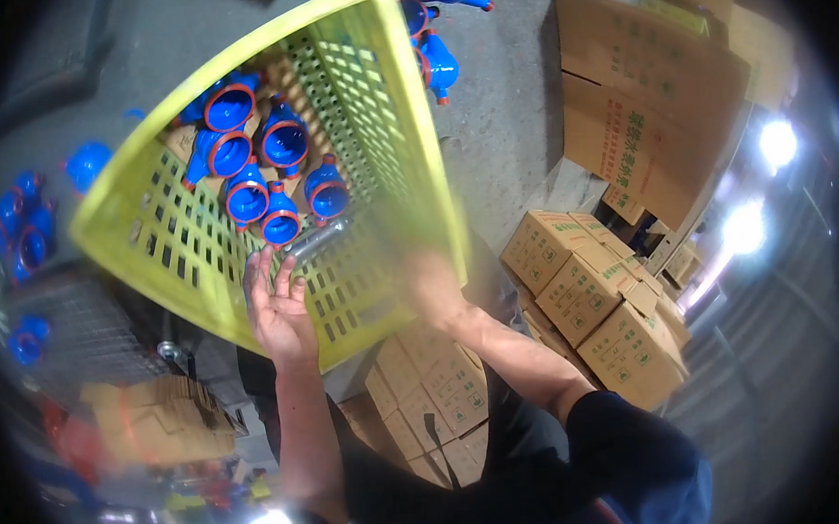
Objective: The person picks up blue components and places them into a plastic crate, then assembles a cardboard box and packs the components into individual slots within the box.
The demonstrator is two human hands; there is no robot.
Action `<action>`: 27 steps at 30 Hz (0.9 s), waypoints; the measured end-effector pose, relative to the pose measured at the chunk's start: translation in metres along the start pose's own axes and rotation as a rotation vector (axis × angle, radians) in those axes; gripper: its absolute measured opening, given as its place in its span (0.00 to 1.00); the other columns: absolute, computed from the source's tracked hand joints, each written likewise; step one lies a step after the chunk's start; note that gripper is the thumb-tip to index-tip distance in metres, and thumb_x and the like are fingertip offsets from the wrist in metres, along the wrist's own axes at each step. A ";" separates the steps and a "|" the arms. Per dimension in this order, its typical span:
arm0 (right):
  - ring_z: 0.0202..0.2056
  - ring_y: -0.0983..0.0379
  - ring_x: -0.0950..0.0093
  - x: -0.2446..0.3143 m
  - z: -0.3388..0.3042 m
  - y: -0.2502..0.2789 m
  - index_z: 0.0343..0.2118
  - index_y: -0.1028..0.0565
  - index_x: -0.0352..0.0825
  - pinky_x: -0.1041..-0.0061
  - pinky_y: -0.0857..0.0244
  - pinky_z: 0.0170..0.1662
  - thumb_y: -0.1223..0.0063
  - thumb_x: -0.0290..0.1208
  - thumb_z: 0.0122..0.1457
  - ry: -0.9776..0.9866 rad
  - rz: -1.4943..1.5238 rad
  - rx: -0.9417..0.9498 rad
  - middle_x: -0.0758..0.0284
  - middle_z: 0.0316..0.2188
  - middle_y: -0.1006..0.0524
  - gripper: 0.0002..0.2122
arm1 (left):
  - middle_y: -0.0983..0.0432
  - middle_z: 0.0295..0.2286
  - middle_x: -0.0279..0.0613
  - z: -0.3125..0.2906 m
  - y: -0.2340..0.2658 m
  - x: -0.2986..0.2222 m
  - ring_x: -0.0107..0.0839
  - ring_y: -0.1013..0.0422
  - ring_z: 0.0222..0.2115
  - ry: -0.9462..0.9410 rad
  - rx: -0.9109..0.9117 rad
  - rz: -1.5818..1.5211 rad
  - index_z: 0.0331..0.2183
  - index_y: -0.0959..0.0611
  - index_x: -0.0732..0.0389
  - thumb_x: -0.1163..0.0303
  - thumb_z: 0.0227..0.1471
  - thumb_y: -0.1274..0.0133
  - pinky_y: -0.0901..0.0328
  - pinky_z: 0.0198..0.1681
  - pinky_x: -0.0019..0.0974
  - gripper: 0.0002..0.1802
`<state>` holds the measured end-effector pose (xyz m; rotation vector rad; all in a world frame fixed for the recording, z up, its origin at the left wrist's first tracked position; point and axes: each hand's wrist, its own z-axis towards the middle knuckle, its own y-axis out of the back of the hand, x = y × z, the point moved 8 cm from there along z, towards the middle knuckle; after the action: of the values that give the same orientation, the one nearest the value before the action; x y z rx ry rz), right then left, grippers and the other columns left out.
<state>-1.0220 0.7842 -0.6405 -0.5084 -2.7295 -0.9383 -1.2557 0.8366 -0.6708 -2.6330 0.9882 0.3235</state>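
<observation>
A yellow-green perforated plastic basket [423,121] is tilted in front of me, its wide opening facing me. Inside it, at the far end, several blue water meter bodies [284,143] with red-orange rims lie together, their round mouths mostly toward me. My left hand [281,315] reaches in over the near edge, palm up and fingers stretched, just below the nearest blue body. A greyish, shiny tube-like thing [321,240] lies beside its fingertips; I cannot tell what it is. My right hand [430,285] is smeared by motion at the basket's near right side, its fingers unclear.
More blue bodies [439,66] lie on the grey floor [489,128] beyond the basket, others [29,227] at the left. Stacked cardboard boxes [580,288] stand at the right, with a large open carton [656,111] behind. More boxes [434,383] sit below the basket; flattened cardboard [155,423] lies lower left.
</observation>
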 end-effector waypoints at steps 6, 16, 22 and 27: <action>0.34 0.23 0.76 0.004 0.043 0.207 0.36 0.24 0.32 0.78 0.29 0.40 0.39 0.24 0.52 0.267 0.549 -0.818 0.64 0.32 0.20 0.09 | 0.35 0.55 0.41 0.000 0.000 0.005 0.33 0.33 0.48 0.006 -0.089 0.068 0.57 0.34 0.60 0.61 0.63 0.55 0.37 0.46 0.35 0.24; 0.60 0.43 0.44 -0.168 0.292 0.125 0.66 0.50 0.46 0.55 0.42 0.61 0.32 0.52 0.43 -0.600 0.232 -0.288 0.46 0.63 0.47 0.49 | 0.32 0.53 0.38 0.002 -0.004 0.015 0.31 0.32 0.47 0.028 -0.144 0.158 0.58 0.34 0.59 0.59 0.63 0.54 0.36 0.46 0.33 0.25; 0.56 0.35 0.49 -0.212 0.276 0.118 0.65 0.48 0.42 0.61 0.39 0.59 0.33 0.47 0.42 -0.557 0.266 -0.368 0.44 0.57 0.37 0.48 | 0.32 0.53 0.41 0.005 -0.016 0.029 0.32 0.30 0.46 0.074 -0.140 0.198 0.56 0.34 0.59 0.59 0.62 0.55 0.35 0.44 0.34 0.24; 0.55 0.32 0.53 -0.212 0.199 0.132 0.63 0.41 0.39 0.63 0.39 0.59 0.34 0.45 0.39 -0.546 0.436 -0.428 0.46 0.53 0.29 0.45 | 0.32 0.52 0.42 0.001 -0.038 0.020 0.31 0.28 0.42 -0.100 0.008 0.445 0.54 0.32 0.62 0.65 0.63 0.56 0.34 0.40 0.31 0.20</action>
<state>-0.7929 0.9528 -0.7862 -1.5678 -2.6349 -1.4169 -1.2159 0.8520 -0.6703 -2.3398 1.5293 0.5426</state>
